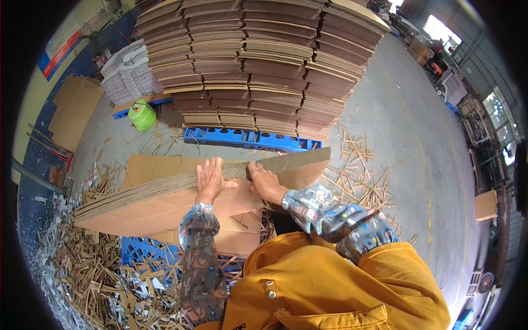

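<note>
A thick bundle of brown cardboard sheets [148, 204] stands tilted on its long side in front of me, its layered corrugated edge facing up. Across that edge lies my left hand [212, 180], fingers over the top and thumb against the near face, gripping the bundle. Just to its right, my right hand [266, 183] is closed on the same upper edge, fingers curled over it; some fingertips are hidden. Flat cardboard [146, 169] shows behind the bundle, and more lies beneath it. Part of a blue pallet [135, 250] is visible below on the left.
A tall pile of stacked cardboard [275, 71] rises ahead on another blue pallet [250, 138]. Cardboard strips [91, 269] litter the floor at left, with more scraps [360, 170] at right. A green bucket [142, 116] stands beside white stacked material [129, 74].
</note>
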Demonstrator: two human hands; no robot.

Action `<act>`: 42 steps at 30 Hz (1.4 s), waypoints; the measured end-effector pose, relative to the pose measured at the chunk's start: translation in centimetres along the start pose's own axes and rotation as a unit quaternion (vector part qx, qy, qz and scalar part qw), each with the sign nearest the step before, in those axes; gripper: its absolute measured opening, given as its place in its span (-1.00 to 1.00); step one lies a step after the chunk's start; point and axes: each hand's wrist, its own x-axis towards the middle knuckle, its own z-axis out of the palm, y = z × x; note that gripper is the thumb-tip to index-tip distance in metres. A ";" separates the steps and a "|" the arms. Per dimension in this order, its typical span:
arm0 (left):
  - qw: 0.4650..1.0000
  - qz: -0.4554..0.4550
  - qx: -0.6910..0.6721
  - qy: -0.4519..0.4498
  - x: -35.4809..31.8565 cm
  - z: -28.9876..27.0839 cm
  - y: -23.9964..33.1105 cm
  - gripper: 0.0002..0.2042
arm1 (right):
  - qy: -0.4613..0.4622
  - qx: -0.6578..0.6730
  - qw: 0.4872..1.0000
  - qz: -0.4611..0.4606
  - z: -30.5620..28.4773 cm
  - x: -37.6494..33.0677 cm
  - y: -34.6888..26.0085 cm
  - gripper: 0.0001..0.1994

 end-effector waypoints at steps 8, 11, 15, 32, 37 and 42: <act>0.997 -0.032 0.009 0.076 0.6 1.5 1.6 -0.34 | 0.049 -0.037 0.998 0.011 0.6 3.0 0.0 -0.77; 0.997 -0.028 -0.001 0.065 1.5 1.1 1.7 -0.34 | 0.086 0.006 0.996 -0.014 1.3 3.0 1.0 -0.66; 0.998 -0.001 -0.011 0.064 3.4 0.9 0.2 -0.38 | 0.091 0.025 0.995 -0.035 1.9 3.4 0.6 -0.71; 0.999 -0.001 -0.007 -0.036 1.2 0.1 -5.3 -0.29 | -0.066 0.086 0.994 0.022 -0.5 2.0 -1.3 -0.60; 0.979 0.086 0.050 0.179 3.1 1.2 -10.1 -0.44 | -0.164 0.214 0.962 -0.035 1.1 1.0 -4.7 -0.65; 0.990 0.067 0.018 0.126 3.9 0.9 -7.9 -0.57 | -0.118 0.306 0.940 -0.091 0.9 2.3 -1.5 -0.51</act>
